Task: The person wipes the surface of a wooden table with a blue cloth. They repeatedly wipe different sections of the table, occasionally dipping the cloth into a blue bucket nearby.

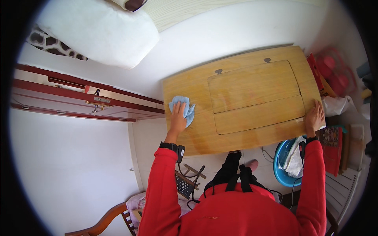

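Note:
A wooden desk or sewing-machine table (189,85) stands before me, with a rectangular hinged panel (257,91) set flush into its top. At the left end of the top, my left hand (178,118) presses a light blue cloth (189,110) flat against the wood, its fingers spread over the folds. My right hand (314,118) rests on the right edge, near the front corner, with no loose thing in it. Two dark metal hinges, a left hinge (218,71) and a right hinge (267,60), sit behind the panel.
A blue basin (277,168) holding white material stands on the floor, below the front right. A small folding stool (184,185) lies lower left. The red-edged door (97,100) stands left; a white cushion (100,32) lies beyond it. Red items and a white plastic bag (338,105) crowd the right.

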### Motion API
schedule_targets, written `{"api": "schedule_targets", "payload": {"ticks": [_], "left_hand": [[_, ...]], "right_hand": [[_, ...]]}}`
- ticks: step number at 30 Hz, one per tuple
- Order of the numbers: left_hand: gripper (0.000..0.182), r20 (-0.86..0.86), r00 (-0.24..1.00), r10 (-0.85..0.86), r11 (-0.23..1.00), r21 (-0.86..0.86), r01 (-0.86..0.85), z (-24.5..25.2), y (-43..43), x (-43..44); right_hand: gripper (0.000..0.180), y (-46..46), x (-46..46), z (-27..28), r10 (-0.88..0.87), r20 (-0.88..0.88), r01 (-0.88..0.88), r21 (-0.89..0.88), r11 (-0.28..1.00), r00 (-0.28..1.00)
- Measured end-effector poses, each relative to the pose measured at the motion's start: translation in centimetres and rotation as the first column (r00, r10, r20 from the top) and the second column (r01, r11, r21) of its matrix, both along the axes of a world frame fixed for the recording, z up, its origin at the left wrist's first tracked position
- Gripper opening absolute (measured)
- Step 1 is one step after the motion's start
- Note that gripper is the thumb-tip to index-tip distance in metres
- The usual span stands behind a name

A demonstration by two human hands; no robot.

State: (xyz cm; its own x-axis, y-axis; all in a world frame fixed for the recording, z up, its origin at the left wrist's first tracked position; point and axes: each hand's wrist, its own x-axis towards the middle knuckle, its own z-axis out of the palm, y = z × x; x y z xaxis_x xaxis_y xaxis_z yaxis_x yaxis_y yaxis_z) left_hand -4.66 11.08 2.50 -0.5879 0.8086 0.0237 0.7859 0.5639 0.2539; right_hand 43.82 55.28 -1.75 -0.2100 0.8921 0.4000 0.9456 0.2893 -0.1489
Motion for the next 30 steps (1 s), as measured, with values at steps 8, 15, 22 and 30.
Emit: {"api": "schedule_targets", "payload": {"ticks": [8, 15, 22, 30], "left_hand": [[0.079, 0.001, 1.000, -0.005, 1.000, -0.018, 0.005, 0.5, -1.7, 5.1], [0.079, 0.023, 1.000, -0.010, 1.000, -0.024, 0.011, 1.2, -3.0, 9.3], [0.078, 0.086, 0.996, 0.015, 1.000, -0.006, -0.015, 2.0, -4.0, 13.2], [0.074, 0.069, 0.989, -0.133, 0.990, -0.039, 0.136, 3.4, -7.3, 16.8]], "right_hand": [[0.038, -0.2, 0.0, 0.0, -0.033, -0.015, 0.032, -0.034, 0.999, 0.999], [0.037, 0.0, 0.0, -0.3, -0.022, -0.035, 0.022, -0.002, 1.000, 0.999], [0.037, -0.1, 0.0, -0.2, -0.044, -0.024, 0.044, 0.003, 0.999, 0.999], [0.037, 0.0, 0.1, -0.3, -0.036, -0.046, 0.036, 0.011, 0.999, 0.998]]}}
